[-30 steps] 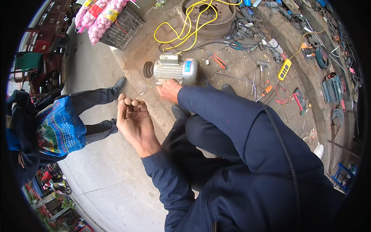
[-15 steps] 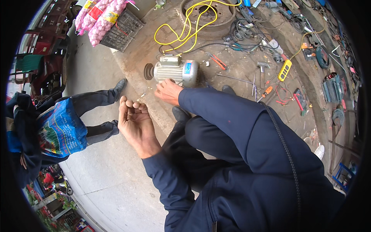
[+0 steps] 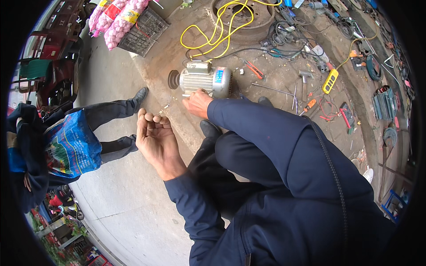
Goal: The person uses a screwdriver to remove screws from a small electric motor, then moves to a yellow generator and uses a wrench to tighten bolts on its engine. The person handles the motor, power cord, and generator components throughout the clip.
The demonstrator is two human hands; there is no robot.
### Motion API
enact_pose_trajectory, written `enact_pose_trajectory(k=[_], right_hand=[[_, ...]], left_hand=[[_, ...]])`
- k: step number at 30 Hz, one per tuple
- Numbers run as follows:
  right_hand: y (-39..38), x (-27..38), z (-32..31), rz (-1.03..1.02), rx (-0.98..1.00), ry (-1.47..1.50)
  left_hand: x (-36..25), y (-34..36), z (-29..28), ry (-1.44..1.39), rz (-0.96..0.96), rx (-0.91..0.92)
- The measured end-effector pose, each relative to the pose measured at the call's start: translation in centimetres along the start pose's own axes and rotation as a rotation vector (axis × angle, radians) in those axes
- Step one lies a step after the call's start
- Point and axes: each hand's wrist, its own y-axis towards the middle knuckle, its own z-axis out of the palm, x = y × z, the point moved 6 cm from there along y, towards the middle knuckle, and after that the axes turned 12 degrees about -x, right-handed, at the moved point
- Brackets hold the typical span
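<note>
My left hand (image 3: 156, 141) is held palm up over the concrete, fingers curled inward, with nothing visible in the palm. My right hand (image 3: 196, 103) reaches down to the ground at the near side of a grey electric motor (image 3: 202, 80) with a blue label and a dark pulley at its left end. The fingertips point down beside small loose bits (image 3: 165, 106) on the ground; whether they pinch anything is hidden. My dark blue sleeves and knees fill the lower right.
A bystander in dark trousers with a blue bag (image 3: 71, 148) stands at left, shoe (image 3: 140, 94) near the motor. Yellow cable (image 3: 213, 31), a yellow power strip (image 3: 330, 81), pliers (image 3: 254, 69), screwdrivers and other tools litter the dirt at right. A crate (image 3: 144, 27) and mesh sacks (image 3: 116, 20) sit beyond.
My left hand's fingers have curled in slightly. My right hand stays at the motor's near side. The bystander has barely shifted.
</note>
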Motion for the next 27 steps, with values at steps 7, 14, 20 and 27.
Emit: enact_pose_trajectory(k=[7,14,20,27], right_hand=[[-0.5,0.4,-0.8,-0.108,-0.113,-0.049],[-0.5,1.8,-0.7,-0.123,-0.154,-0.059],[-0.9,2.3,-0.1,-0.003,-0.004,-0.094],[-0.7,2.4,0.6,-0.016,0.017,-0.022]], left_hand=[[-0.2,-0.2,-0.1,0.009,0.013,0.006],[0.0,-0.2,0.0,0.006,-0.005,0.012],[-0.2,-0.4,-0.2,-0.015,0.004,-0.020],[-0.2,-0.7,-0.7,-0.022,-0.004,-0.003]])
